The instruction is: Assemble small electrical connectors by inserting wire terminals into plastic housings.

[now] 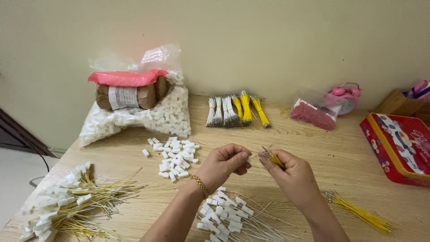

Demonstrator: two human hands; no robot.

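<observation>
Left hand (222,165) pinching white connector (249,157), right hand (293,175) gripping yellow wires (276,160), red tin (398,148) right

Counting outward from the red tin (398,148): one pink alarm clock (346,99) behind it, one bag of red beads (313,114) left of that. Further left, five wire bundles (235,110), three white and two yellow. Two hands (224,163) out front.

You face a plain cream wall (268,40), evenly and softly lit. A light wooden surface (313,148) butts against its base. Left of the surface, pale floor (13,179) shows, with a dark furniture edge (18,134) above it.
</observation>
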